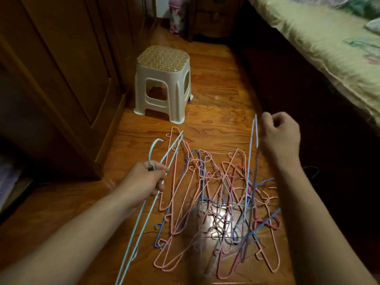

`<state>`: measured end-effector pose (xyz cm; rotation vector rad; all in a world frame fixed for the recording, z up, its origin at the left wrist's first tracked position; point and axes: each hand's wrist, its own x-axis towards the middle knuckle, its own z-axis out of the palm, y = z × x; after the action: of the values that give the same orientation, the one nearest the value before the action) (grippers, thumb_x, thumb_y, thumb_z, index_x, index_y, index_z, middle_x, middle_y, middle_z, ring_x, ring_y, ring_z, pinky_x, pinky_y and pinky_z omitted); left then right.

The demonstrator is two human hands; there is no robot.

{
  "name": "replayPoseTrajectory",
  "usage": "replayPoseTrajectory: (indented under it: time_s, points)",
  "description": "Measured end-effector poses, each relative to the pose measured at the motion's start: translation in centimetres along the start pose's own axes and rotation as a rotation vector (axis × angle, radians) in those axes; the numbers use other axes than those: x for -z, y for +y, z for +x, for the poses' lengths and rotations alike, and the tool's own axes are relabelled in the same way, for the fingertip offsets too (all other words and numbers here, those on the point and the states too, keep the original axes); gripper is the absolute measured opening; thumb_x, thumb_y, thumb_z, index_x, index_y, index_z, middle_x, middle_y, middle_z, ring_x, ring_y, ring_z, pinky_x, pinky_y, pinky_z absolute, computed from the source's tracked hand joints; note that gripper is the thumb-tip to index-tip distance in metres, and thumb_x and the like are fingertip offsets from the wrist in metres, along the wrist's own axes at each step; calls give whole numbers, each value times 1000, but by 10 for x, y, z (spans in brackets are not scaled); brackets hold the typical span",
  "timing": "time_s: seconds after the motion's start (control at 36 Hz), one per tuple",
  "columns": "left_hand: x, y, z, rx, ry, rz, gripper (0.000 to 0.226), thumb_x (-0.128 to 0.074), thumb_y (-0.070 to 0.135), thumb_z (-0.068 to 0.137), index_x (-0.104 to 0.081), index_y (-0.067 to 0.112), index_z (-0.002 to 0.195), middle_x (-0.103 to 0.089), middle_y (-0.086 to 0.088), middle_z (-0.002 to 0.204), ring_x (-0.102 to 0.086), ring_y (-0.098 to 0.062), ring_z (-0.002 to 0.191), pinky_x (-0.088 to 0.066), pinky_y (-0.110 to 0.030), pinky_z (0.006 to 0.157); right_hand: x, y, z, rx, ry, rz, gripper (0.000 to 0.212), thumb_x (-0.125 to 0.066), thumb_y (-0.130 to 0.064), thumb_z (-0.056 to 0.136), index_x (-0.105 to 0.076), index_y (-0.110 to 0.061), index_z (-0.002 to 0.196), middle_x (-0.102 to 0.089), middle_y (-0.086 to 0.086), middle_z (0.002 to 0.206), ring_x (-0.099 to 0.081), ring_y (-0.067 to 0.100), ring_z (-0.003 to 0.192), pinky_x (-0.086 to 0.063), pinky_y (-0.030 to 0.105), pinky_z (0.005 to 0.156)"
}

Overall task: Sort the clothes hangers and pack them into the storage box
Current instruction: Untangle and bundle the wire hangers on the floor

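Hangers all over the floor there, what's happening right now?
A person is sorting a tangled pile of pink and blue wire hangers on the wooden floor. The left hand grips a light blue hanger just below its hook. The right hand pinches a darker blue hanger, raised out of the heap. No storage box is in view. A plastic stool stands beyond the pile.
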<state>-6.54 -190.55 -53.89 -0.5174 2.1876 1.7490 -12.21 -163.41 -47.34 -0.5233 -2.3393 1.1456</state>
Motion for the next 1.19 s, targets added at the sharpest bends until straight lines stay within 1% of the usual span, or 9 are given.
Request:
replayPoseTrajectory:
  time_s: [0.11,0.25,0.36,0.44,0.69,0.83,0.97,1.11,1.19]
  points:
    - [5,6,-9,10,-83,-56,27,-53,-7,97,-63,14,111,-68,-15,95,-68,-16,62,-50,-25,52,-34,-14,-26,-29,-199,180,40,-57,-34,94,-58,3,81,-63,22,71,-61,33,59,-54,48,55]
    - [3,2,-13,15,-128,-127,46,-42,-16,93,-63,19,114,-66,-7,102,-70,-24,87,-55,-38,77,-64,-42,-74,-117,-468,405,33,-58,-19,99,-55,12,87,-57,17,65,-55,24,50,-42,22,39]
    - [2,2,-17,-9,-147,-208,46,-47,-18,93,-66,15,119,-74,3,93,-73,-20,78,-59,-37,67,-84,-54,-104,-147,-616,521,28,-60,-25,98,-55,-8,76,-58,8,58,-60,31,54,-59,56,59]
    - [2,4,-23,-19,-165,-246,48,-45,-17,94,-67,18,118,-75,-3,105,-73,-30,84,-61,-49,78,-91,-57,-112,-143,-664,531,29,-61,-35,92,-54,-21,68,-59,8,59,-65,38,61,-56,63,61]
    - [12,-16,-21,117,-193,-202,33,-47,-19,94,-59,12,101,-69,-16,88,-69,-25,65,-62,-42,66,-102,-33,-125,-311,-895,764,30,-45,-25,107,-52,-8,82,-57,5,65,-52,17,53,-49,31,54]
    - [16,-23,-23,182,-109,-133,30,-43,-18,96,-60,6,97,-69,-22,97,-71,-22,64,-62,-35,60,-130,95,-127,-389,-641,-38,27,-52,-28,96,-60,-9,78,-66,18,82,-64,36,81,-51,37,69]
    - [22,-23,-24,193,-58,-98,26,-46,-14,97,-62,6,101,-68,-17,96,-66,-21,67,-59,-31,57,-102,216,-160,-480,-777,-633,33,-56,-25,87,-61,-16,118,-55,15,131,-50,36,126,-44,37,103]
    - [28,-24,-25,191,-16,-52,23,-49,-10,97,-63,7,102,-69,-14,94,-66,-21,70,-58,-33,63,-93,243,-173,-462,-875,-725,35,-58,-28,89,-63,-16,121,-32,16,153,-43,36,135,-41,31,101]
    - [28,-21,-25,187,2,-70,20,-50,-8,98,-62,7,101,-68,-14,92,-65,-20,66,-57,-28,55,-99,241,-165,-544,-841,-641,30,-60,-18,89,-66,-5,115,-55,17,130,-54,33,119,-45,27,77]
